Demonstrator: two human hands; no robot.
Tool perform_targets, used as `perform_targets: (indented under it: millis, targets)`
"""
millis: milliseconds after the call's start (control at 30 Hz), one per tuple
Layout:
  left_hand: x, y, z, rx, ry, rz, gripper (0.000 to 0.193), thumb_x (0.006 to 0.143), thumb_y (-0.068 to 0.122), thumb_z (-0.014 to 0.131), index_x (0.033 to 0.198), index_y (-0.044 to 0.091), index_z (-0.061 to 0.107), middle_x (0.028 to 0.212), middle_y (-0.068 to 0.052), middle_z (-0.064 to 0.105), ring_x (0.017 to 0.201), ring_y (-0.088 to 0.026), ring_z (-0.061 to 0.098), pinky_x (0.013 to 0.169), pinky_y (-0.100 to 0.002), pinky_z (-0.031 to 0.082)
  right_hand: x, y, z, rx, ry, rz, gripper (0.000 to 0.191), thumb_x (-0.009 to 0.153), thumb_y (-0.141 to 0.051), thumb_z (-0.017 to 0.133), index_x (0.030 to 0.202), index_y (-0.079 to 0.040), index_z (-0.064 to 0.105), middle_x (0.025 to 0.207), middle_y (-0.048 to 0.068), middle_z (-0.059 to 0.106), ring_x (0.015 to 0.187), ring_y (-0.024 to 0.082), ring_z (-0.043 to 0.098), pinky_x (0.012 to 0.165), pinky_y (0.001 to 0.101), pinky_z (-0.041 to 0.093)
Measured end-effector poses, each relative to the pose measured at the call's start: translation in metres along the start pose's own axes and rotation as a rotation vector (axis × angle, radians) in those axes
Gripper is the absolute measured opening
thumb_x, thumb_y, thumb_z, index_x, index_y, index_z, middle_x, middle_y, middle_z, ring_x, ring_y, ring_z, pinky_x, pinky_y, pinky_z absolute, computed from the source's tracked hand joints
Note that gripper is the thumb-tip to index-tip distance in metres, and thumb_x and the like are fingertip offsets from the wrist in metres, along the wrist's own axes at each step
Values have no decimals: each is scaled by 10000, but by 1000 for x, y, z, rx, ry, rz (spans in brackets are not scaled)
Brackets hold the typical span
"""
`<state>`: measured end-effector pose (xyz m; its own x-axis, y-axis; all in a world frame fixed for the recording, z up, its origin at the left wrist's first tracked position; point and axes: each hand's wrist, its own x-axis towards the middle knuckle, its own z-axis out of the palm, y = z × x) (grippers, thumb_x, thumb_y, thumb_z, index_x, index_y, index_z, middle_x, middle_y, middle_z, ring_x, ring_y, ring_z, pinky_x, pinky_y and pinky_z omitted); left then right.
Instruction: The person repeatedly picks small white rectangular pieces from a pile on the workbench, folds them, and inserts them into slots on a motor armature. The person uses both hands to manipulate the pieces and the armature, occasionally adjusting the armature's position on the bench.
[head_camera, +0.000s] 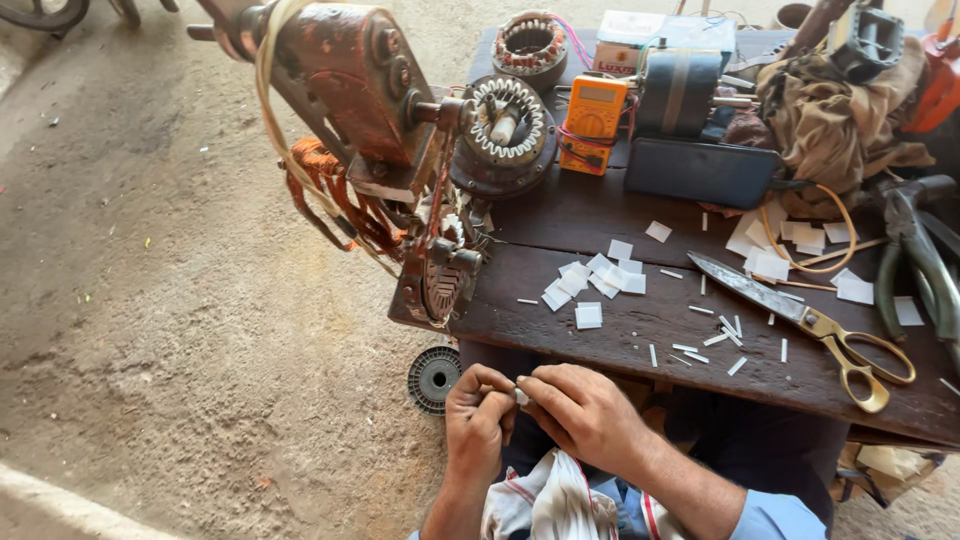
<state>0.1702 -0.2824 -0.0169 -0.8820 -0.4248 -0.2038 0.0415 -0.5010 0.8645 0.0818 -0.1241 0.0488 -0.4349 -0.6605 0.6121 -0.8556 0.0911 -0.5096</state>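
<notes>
My left hand (476, 415) and my right hand (585, 412) meet just below the near edge of the dark wooden bench (600, 330). Both pinch one small white paper slip (521, 396) between their fingertips. A white and red cloth (550, 500) lies on my lap under the hands. On the bench above them sit several cut white paper pieces (598, 282) and thin white strips (715, 340).
Gold-handled scissors (800, 315) lie at the right. Pliers (920, 260) rest at the far right. A rusty winding machine (360, 110) with copper coils overhangs the bench's left end. Further back are stators (507, 125), an orange multimeter (592, 120) and rags (840, 110). A black wheel (434, 378) lies on the ground.
</notes>
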Motion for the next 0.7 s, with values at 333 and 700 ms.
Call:
perform_targets:
  millis: [333, 700]
  targets:
    - [13, 28, -15, -60, 53, 86, 133, 907, -80, 576, 864, 33, 632, 659, 23, 552, 519, -24, 429, 442, -188, 319, 30, 6, 34, 80, 29, -31, 333, 782, -69, 816, 1083, -8, 687, 1048, 153, 699, 914, 321, 728, 752, 402, 608]
    - [52, 83, -58, 73, 319, 356, 139, 908, 11, 597, 951, 57, 721, 695, -19, 625, 504, -73, 505, 411, -218, 442, 94, 59, 56, 137, 269, 176, 167, 883, -68, 815, 1012, -12, 725, 970, 106, 741, 804, 190, 752, 676, 303, 618]
